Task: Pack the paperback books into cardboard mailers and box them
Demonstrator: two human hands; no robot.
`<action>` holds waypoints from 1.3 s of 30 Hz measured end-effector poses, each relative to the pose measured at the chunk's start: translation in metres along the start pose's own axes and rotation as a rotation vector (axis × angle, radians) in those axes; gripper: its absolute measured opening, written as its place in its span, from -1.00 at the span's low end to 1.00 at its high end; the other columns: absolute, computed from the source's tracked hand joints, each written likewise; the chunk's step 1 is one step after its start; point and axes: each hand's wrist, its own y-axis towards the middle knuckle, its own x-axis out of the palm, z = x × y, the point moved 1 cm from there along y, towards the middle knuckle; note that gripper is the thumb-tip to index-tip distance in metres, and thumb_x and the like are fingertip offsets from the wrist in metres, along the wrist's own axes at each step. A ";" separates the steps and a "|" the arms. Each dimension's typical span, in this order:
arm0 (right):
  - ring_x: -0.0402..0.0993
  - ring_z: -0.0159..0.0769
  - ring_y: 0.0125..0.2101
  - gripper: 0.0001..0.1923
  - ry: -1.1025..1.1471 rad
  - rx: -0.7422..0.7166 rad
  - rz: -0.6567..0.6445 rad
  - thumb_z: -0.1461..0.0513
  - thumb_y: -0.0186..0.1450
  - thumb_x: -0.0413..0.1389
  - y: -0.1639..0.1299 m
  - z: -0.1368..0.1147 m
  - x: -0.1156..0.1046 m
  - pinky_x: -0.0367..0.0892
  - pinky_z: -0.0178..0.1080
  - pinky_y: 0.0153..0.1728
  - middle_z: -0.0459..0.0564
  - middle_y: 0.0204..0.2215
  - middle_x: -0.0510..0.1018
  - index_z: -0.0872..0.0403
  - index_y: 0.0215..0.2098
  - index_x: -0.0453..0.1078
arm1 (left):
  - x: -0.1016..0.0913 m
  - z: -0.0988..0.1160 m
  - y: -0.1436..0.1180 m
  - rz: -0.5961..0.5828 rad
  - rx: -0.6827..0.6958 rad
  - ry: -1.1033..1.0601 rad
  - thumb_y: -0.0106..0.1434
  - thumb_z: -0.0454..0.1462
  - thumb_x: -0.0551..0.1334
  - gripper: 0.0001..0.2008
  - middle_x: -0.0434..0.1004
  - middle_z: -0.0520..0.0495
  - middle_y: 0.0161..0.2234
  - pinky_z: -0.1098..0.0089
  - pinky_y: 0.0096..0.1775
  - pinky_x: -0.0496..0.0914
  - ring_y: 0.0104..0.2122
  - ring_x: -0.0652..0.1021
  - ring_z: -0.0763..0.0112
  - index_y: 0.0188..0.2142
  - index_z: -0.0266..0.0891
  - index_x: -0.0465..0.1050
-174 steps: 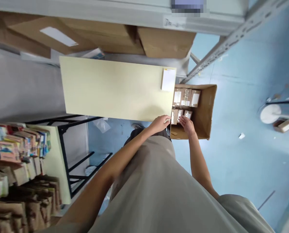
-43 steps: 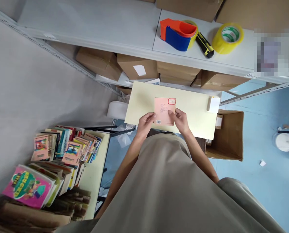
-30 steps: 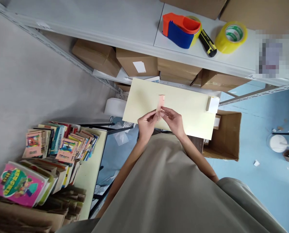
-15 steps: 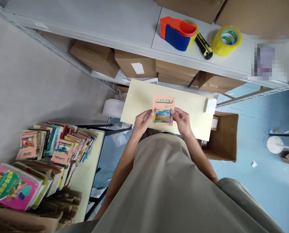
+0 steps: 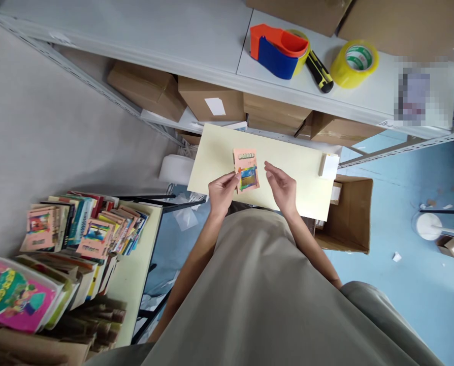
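A small pink book (image 5: 249,173) with a framed landscape picture on its cover is held over the pale yellow board (image 5: 288,155). My left hand (image 5: 223,192) grips the book by its left edge, thumb on the cover. The book is turned at an angle, so its spine side shows a little. Just right of it, my right hand (image 5: 282,187) is apart from the book, fingers extended and nothing in them. A small white stack (image 5: 329,166) sits at the board's right end.
Rows of books (image 5: 84,221) fill a side table (image 5: 137,274) at left. An open cardboard box (image 5: 352,216) stands right of the board. On the shelf (image 5: 173,35) ahead lie a tape dispenser (image 5: 276,51), a box cutter (image 5: 320,72) and a yellow tape roll (image 5: 354,63). Boxes (image 5: 212,96) sit below.
My right hand has let go of the book's right edge. The book, in my left hand, has shifted slightly left and turned at an angle.
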 end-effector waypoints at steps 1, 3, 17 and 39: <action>0.63 0.11 0.38 -0.46 0.000 0.013 -0.040 -0.26 0.39 0.44 -0.003 -0.001 0.005 0.57 0.16 0.42 0.04 0.29 0.75 -0.15 0.13 0.76 | 0.003 0.002 -0.004 0.006 0.042 0.035 0.30 0.15 0.60 -0.54 0.87 -0.14 -0.13 0.10 0.04 0.73 -0.10 0.81 0.06 -0.13 -0.19 0.85; 0.69 0.11 0.30 -0.41 0.017 0.038 -0.099 -0.26 0.35 0.48 -0.008 -0.001 0.015 0.65 0.11 0.31 0.07 0.24 0.78 -0.11 0.14 0.75 | 0.010 0.005 -0.013 -0.018 0.133 0.097 0.39 0.10 0.55 -0.60 0.88 -0.13 -0.08 0.10 0.04 0.75 -0.07 0.83 0.05 -0.07 -0.16 0.87; 0.75 -0.09 -0.14 -0.48 0.060 0.034 -0.131 -0.25 0.34 0.49 -0.001 -0.007 0.003 0.69 -0.09 -0.11 -0.03 -0.19 0.83 -0.06 -0.03 0.76 | -0.023 0.008 -0.004 -0.149 0.140 0.102 0.42 0.26 0.49 -0.32 0.72 -0.32 0.32 0.05 0.26 0.65 0.28 0.71 -0.03 0.27 -0.14 0.71; 0.78 0.01 0.09 -0.29 -0.061 -0.020 -0.183 -0.36 0.39 0.39 -0.019 0.016 0.042 0.74 0.00 0.09 0.12 0.11 0.81 -0.04 0.19 0.68 | -0.003 0.005 -0.033 -0.118 0.227 0.160 0.44 0.12 0.50 -0.55 0.84 -0.17 0.14 0.03 0.17 0.73 0.02 0.83 0.04 0.07 -0.12 0.86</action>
